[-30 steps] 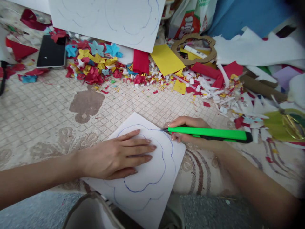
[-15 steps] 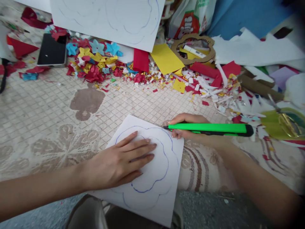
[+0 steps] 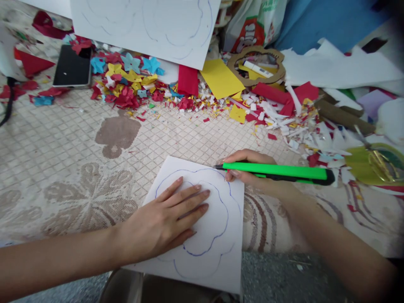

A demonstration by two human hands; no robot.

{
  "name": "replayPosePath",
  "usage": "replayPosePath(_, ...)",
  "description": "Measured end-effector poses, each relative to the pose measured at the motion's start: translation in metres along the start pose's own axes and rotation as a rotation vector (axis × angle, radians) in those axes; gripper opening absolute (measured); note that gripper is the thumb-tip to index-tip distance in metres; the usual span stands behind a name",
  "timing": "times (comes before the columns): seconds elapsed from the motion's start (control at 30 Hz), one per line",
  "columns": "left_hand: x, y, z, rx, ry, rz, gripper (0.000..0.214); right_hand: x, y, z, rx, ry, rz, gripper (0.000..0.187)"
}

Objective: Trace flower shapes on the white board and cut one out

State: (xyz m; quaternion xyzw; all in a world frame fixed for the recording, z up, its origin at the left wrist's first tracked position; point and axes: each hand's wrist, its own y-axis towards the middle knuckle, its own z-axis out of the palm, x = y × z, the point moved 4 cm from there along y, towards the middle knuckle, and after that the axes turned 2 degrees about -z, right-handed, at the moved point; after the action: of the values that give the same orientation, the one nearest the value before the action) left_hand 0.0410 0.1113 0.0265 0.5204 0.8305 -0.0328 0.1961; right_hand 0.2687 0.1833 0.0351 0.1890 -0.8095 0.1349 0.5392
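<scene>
A white sheet [image 3: 217,248] with a blue scalloped outline drawn on it lies on the patterned carpet [image 3: 63,160] in front of me. My left hand [image 3: 164,221] lies flat on the sheet with its fingers stretched out, pressing it down. My right hand [image 3: 252,172] is closed around a green utility knife [image 3: 277,172]. The knife's tip rests at the blue line near the sheet's upper right edge.
Red, yellow and blue paper scraps [image 3: 132,84] lie strewn across the far carpet. A dark phone [image 3: 72,67] sits at the far left, a large white sheet [image 3: 145,25] at the top, a cardboard flower frame [image 3: 255,63] and yellow paper [image 3: 221,78] beyond.
The sheet has turned a little under my left hand and sits further right. The knife tip stays on the blue line at the sheet's upper edge.
</scene>
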Motion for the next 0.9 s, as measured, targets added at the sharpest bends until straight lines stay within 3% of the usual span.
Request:
replayPosePath(0.4,-0.0006,-0.0012,0.0016,0.009,0.023,0.002,0.045,-0.0036,-0.0021,0.0023,0.035,0.086,-0.007,0.022)
replayPosePath(0.9,-0.001,0.0004,-0.0007,-0.02,-0.037,-0.011,0.044,-0.0063,0.0029,-0.0003,0.048,-0.077,-0.024,0.024)
